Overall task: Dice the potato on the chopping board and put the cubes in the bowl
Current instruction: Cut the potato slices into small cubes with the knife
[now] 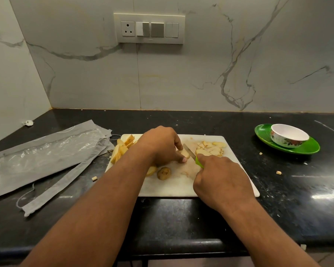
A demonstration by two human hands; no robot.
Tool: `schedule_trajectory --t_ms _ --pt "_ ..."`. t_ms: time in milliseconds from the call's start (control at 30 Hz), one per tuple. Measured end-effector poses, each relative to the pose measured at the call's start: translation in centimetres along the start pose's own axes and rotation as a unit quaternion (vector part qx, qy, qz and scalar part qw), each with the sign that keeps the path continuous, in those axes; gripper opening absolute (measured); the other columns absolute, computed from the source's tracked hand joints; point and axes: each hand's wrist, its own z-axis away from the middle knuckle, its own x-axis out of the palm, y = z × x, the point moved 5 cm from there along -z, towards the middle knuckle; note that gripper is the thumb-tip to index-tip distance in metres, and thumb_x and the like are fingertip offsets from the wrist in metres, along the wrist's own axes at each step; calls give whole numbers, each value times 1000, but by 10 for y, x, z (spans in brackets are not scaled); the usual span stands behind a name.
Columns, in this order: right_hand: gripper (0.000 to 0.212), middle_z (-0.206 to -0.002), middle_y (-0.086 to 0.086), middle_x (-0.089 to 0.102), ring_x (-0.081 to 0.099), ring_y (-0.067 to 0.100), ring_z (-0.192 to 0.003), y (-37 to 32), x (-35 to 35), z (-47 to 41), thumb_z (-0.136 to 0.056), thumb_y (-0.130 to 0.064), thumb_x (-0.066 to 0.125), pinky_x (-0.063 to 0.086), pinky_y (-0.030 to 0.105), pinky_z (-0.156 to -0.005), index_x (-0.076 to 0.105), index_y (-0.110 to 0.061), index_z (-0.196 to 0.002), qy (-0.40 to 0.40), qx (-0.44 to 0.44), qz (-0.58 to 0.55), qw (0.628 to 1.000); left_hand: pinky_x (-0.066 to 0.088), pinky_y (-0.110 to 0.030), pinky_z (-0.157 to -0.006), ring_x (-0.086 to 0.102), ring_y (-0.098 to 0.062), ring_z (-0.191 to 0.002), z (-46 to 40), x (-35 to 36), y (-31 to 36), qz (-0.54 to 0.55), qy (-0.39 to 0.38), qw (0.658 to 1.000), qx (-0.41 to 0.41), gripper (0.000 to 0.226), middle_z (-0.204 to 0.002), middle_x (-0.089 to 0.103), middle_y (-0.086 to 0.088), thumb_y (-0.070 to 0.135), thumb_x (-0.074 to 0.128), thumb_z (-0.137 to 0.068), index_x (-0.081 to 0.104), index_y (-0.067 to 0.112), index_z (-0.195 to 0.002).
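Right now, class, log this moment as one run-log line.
stage: slicing | left hand: holds potato piece on chopping board | right hand: grips knife | bowl: empty, on green plate

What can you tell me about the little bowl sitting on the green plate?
The bowl is small and round, white inside, with a red-and-green flower pattern painted on its outer wall. It looks like ceramic or melamine. It stands upright on the green plate, toward the plate's left side, on the black counter to the right of the chopping board. Its inside looks empty; no potato cubes show in it. Neither hand touches it.
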Motion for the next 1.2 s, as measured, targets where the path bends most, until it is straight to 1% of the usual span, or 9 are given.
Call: schedule_trajectory --t_ms 133,300,467,600,733,833,1033,1133,1200 --pt "49 -120 -1 63 55 20 -94 -4 2 0 -92 -30 46 40 30 -73 49 -33 -141 -20 -15 2 1000 59 -31 -87 65 -11 -89 -2 1 -3 21 -5 1000 -16 26 -104 74 8 34 81 -89 79 27 -114" --pt "46 -124 -2 60 57 20 -102 -2 -6 21 -93 -32 43 39 32 -73 47 -33 -138 -21 -25 21 999 57 -32 -87 65 -12 -93 -5 2 -3 43 -1 999 -30 27 -105 76 6 32 82 -87 80 24 -113" --pt "48 -112 -6 63 56 19 -86 7 -17 53 -90 -34 34 41 32 -68 45 -36 -136 -5 -35 53 998 58 -34 -90 65 -11 -91 -7 4 -5 49 -3 998 -35 25 -101 75 8 31 83 -87 81 24 -110" --pt "46 -117 -3 63 58 20 -91 0 -23 40 -93 -32 38 40 32 -70 45 -35 -138 20 -16 39 999 58 -34 -90 65 -11 -90 -7 4 -4 51 -3 998 -39 25 -100 75 7 31 82 -87 80 24 -111" --pt "51 -124 0 60 58 21 -102 -14 -5 19 -93 -32 43 40 32 -75 42 -32 -144 -11 -26 20 999 59 -34 -89 66 -12 -90 -5 4 -4 48 3 998 -41 26 -99 75 7 32 83 -86 81 24 -111" --pt "53 -124 1 59 55 21 -95 -14 1 22 -95 -32 44 38 32 -73 35 -31 -148 -26 -23 18 999 60 -34 -88 67 -13 -89 -7 5 -5 46 2 998 -42 26 -98 76 6 33 83 -86 81 23 -111" --pt "63 -98 0 51 50 17 -82 -7 -3 55 -96 -34 37 42 32 -70 15 -35 -156 -65 -15 41 997 58 -31 -85 66 -13 -89 -9 5 -5 51 -2 998 -42 27 -100 76 5 32 83 -87 81 22 -112" --pt "63 -113 0 59 51 20 -87 -4 -12 65 -96 -33 35 39 32 -71 15 -36 -156 -77 -7 44 996 58 -30 -83 66 -12 -88 -7 2 -6 61 3 997 -47 23 -96 75 6 32 85 -84 81 24 -105" --pt "60 -115 -1 61 55 20 -89 -5 -19 62 -96 -33 35 38 32 -69 20 -36 -154 -49 -14 51 997 59 -31 -83 66 -12 -87 -6 0 -6 61 5 997 -52 19 -92 74 6 33 86 -83 82 25 -99"
